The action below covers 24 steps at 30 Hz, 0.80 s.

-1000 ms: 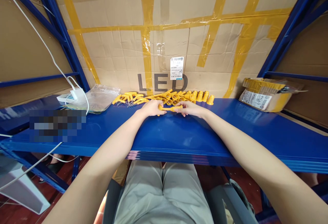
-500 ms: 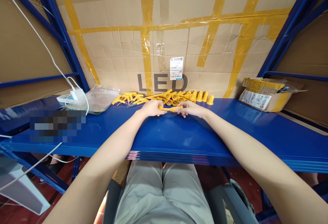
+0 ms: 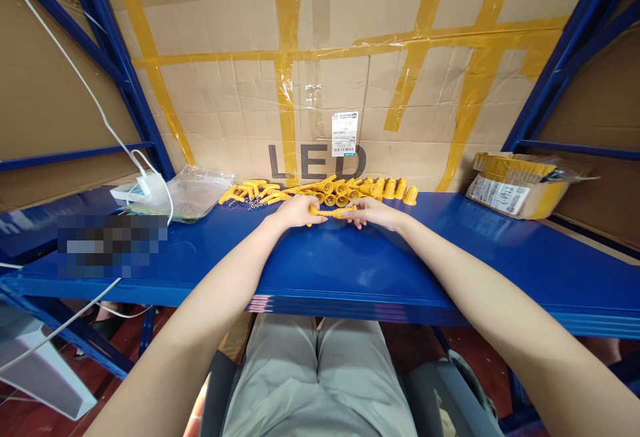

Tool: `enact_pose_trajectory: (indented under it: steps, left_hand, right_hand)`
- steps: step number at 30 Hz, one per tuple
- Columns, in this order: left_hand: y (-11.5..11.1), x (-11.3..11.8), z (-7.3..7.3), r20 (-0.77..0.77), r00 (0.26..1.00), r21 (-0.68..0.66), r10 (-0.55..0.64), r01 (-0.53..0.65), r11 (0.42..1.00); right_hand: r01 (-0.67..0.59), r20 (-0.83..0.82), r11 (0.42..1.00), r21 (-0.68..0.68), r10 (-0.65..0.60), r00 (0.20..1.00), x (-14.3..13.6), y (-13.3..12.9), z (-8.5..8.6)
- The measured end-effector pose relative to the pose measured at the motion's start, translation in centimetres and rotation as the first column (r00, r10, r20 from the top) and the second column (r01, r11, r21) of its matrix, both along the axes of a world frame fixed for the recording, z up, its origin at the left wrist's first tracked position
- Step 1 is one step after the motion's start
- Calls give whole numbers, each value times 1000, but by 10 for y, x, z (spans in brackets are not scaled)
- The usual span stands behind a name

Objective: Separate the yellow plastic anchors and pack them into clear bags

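At six o'clock, the person wears loose, pale grey trousers [image 3: 280,364] in plain, soft-looking cloth, with long creases down both legs and bunched folds gathering across the lap. Slim, bare arms fill the sides, the left arm [image 3: 220,284] toward eight o'clock and the right arm [image 3: 465,270] toward four. Near the clock's centre, the left hand [image 3: 297,211] and right hand [image 3: 376,213] are ungloved.
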<state>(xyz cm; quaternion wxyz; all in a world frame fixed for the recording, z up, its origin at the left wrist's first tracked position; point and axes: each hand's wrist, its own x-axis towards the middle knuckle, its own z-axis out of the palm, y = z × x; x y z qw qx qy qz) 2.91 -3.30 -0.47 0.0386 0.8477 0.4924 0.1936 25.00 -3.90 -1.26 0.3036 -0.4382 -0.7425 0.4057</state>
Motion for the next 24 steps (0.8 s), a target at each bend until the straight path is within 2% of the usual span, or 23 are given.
enact_pose_trajectory:
  steps: [5,11,13,15,17,20,22,24]
  left_hand:
    - [0,0,-2,35,999,14,-25,24,1000]
    - [-1,2,-1,82,993,136,89,-99,986]
    - [-1,2,-1,67,991,148,114,-123,981]
    - [0,2,-1,55,991,148,126,-133,980]
    - [0,2,-1,47,992,133,120,-126,983]
    - [-1,3,-2,35,994,87,107,-110,990]
    - [-2,4,-1,29,994,60,107,-108,992]
    - [-3,4,-1,26,994,44,106,-108,993]
  right_hand:
    - [91,-267,981,-171,-135,954,1,6,-3]
    - [235,-579,942,-241,-334,744,3,10,14]
    - [256,-650,937,-238,-349,675,4,13,23]
    - [261,-693,942,-211,-332,640,2,18,31]
    - [291,-693,945,-149,-310,651,-3,26,37]
    - [399,-608,917,28,-301,735,-16,42,39]
    - [473,-485,856,207,-330,810,-27,52,36]
    - [492,-314,768,410,-388,867,-38,61,32]
